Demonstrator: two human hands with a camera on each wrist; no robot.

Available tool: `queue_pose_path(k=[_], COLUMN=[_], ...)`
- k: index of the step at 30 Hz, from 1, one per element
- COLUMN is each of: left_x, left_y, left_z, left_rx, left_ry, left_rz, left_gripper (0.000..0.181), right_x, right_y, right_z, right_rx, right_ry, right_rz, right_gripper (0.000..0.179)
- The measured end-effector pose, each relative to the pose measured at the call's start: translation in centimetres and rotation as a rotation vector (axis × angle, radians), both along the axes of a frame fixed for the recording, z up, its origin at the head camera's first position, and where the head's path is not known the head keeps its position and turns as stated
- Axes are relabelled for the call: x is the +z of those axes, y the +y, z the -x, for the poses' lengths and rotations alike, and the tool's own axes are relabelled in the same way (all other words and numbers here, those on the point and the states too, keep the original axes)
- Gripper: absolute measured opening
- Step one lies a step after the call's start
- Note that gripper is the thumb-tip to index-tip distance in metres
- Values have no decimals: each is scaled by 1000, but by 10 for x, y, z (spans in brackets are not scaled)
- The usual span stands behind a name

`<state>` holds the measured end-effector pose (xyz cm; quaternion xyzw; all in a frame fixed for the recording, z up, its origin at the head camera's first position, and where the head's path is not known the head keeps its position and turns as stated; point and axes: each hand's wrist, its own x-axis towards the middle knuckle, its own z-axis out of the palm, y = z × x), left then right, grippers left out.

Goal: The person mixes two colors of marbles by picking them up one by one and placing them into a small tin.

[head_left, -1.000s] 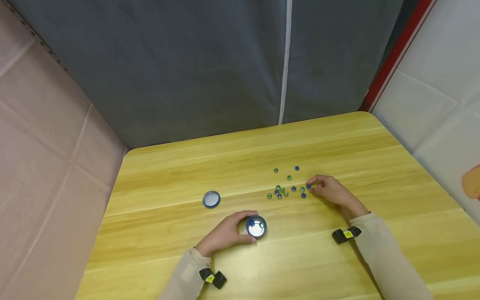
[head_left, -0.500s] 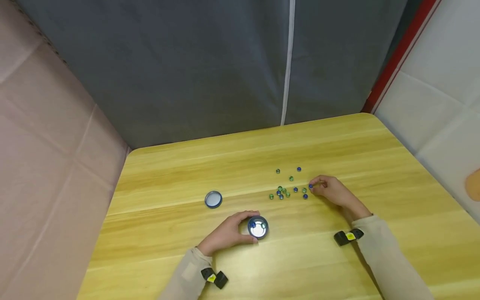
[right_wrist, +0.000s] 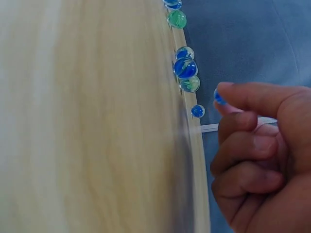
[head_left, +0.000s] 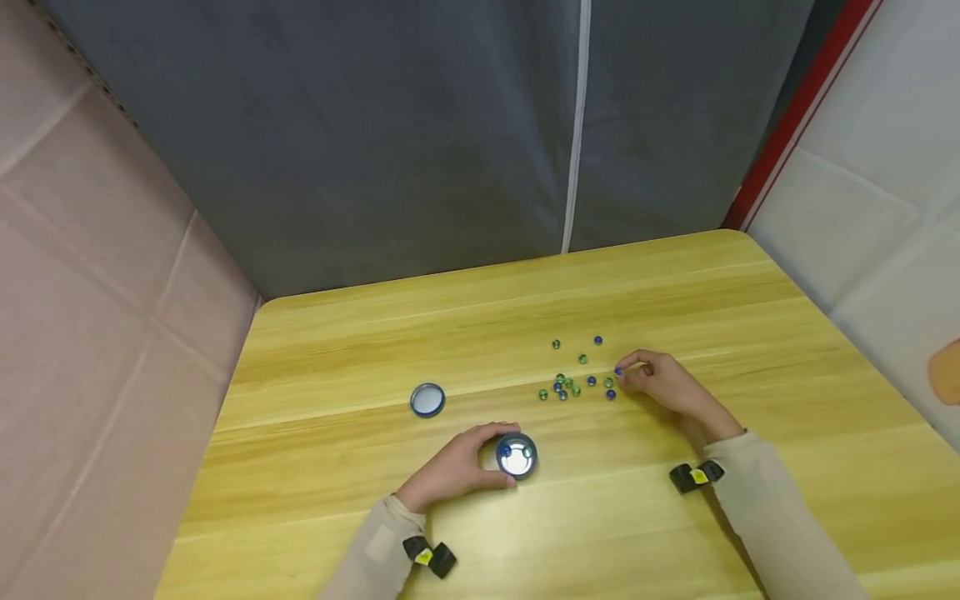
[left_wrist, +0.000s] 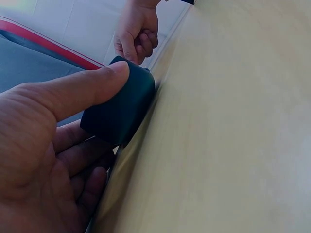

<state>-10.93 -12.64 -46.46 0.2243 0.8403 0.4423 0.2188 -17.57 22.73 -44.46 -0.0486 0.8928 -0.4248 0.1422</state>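
Note:
My left hand [head_left: 457, 467] grips a small round dark blue tin [head_left: 517, 455] on the table, thumb on one side and fingers on the other. Inside the tin lie a blue marble [head_left: 506, 451] and a green one. At the right, my right hand [head_left: 660, 383] pinches a blue marble [right_wrist: 219, 97] between thumb and forefinger, lifted off the table in the right wrist view. Just left of that hand, several loose blue and green marbles [head_left: 576, 390] are scattered. In the left wrist view the tin's wall [left_wrist: 121, 104] hides what it contains.
A round blue-rimmed lid [head_left: 427, 400] lies on the wooden table [head_left: 337, 467], left of the marbles and beyond my left hand. A dark grey curtain [head_left: 375, 150] hangs behind the table's far edge. Pale panels stand at both sides.
Over the last half second, the pinched marble has shifted very slightly left and up in my right fingers. My left hand and the tin stay put; the head view has tilted a little.

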Motion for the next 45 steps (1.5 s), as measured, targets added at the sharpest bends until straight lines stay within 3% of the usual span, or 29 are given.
queue_pose_path(k=[16, 31, 45], left_x=[-3, -1, 1], left_y=[3, 2, 2], left_z=[4, 6, 7], left_rx=[-13, -14, -12], left_ry=[9, 18, 6], left_rz=[9, 7, 10], left_gripper=[68, 68, 69], right_x=[20, 36, 31], right_y=[-27, -78, -104], right_z=[-12, -29, -40], right_rx=[97, 280, 351], right_ry=[40, 94, 94], right_rz=[70, 92, 57], right_gripper=[24, 22, 15])
